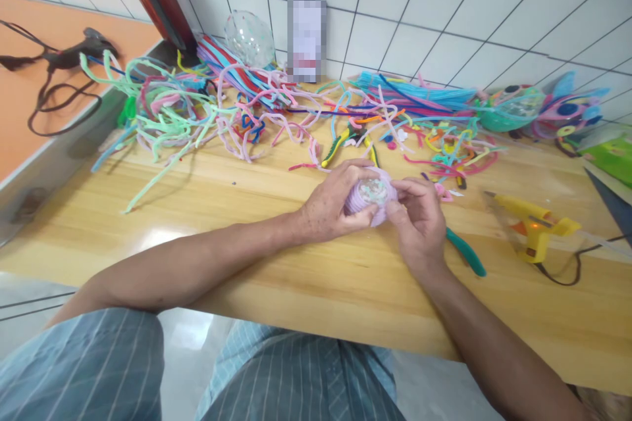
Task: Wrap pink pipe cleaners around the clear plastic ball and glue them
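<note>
A small round piece wound in lilac pipe cleaner [379, 214], with a clear, speckled middle, is held above the wooden table [197, 243]. My left hand [336, 204] wraps round its left side, thumb below and fingers above. At its right edge, the thumb and fingers of my right hand [419, 220] pinch it. Yellow-and-green pliers [338, 147] lie just behind my hands. A teal handle [467, 252] sticks out beside my right hand, its other end hidden.
Loose pipe cleaners [172, 112] spread along the back. A yellow glue gun [536, 223] with a cord lies at right. Against the tiled wall are a phone [306, 39], a clear ball [250, 38] and a red flask [155, 0]. Decorated balls [511, 108] sit back right.
</note>
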Action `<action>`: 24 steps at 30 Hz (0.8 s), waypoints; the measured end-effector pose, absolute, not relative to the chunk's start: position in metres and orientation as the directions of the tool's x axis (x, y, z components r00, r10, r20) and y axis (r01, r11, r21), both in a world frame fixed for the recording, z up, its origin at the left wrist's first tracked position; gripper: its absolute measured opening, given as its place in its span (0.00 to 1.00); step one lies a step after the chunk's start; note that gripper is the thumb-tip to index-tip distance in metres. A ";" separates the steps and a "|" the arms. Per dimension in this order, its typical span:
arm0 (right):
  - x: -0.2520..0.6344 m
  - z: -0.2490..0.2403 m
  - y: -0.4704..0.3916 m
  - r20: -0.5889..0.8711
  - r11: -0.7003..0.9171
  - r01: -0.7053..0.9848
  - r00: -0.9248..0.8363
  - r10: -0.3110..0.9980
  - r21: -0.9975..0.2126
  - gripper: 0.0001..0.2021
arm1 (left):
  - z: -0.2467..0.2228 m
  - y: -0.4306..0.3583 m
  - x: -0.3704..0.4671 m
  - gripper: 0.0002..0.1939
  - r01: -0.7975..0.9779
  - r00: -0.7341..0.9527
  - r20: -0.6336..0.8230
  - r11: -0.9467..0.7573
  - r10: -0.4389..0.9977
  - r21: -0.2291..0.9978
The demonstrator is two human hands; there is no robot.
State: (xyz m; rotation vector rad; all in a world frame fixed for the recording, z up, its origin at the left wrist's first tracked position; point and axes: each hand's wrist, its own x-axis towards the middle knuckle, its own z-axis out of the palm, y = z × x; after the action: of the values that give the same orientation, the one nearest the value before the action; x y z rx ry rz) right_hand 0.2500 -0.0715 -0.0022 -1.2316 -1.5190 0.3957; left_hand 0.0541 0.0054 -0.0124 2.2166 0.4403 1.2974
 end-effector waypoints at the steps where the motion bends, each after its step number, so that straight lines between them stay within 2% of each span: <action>1: 0.250 -0.003 -0.071 0.523 0.405 0.491 0.127 0.843 -0.771 0.12 | -0.013 0.006 0.054 0.25 0.009 0.481 0.705 -0.808 0.520 0.589; 13: 0.247 -0.002 -0.071 0.530 0.395 0.518 0.137 0.837 -0.759 0.12 | -0.015 0.004 0.053 0.26 0.029 0.497 0.668 -0.780 0.554 0.625; 19: 0.246 -0.014 -0.072 0.476 0.363 0.453 0.164 0.864 -0.814 0.22 | -0.015 0.005 0.051 0.26 0.023 0.527 0.631 -0.752 0.569 0.659; 24: 0.245 -0.015 -0.073 0.411 0.330 0.414 0.123 0.903 -0.848 0.25 | -0.015 0.005 0.049 0.24 0.033 0.520 0.649 -0.773 0.555 0.634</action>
State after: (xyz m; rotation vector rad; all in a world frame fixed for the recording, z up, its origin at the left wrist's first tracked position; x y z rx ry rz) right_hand 0.2446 -0.0727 -0.0154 -1.2668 -1.4823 0.5523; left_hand 0.0493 0.0051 -0.0153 2.2020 0.4771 1.2190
